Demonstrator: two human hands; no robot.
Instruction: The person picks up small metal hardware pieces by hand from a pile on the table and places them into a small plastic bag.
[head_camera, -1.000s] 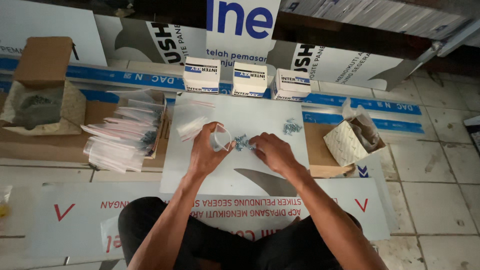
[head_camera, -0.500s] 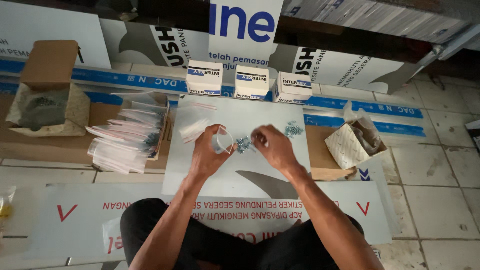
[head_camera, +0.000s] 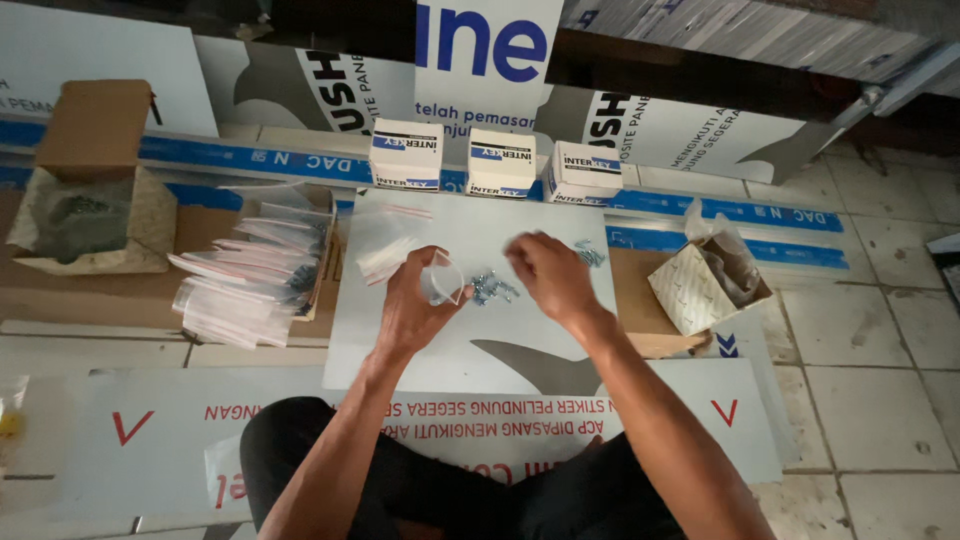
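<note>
Gripping a small clear bag (head_camera: 441, 278) open in left hand (head_camera: 413, 300), right hand (head_camera: 545, 272) pinched shut, contents unclear, above white panel (head_camera: 400, 340); best kept mouth-up and steady, with 1 loose pile of screws (head_camera: 492, 289) just right of bag.

three small boxes (head_camera: 495, 160), stacked bags (head_camera: 250, 280)
</note>
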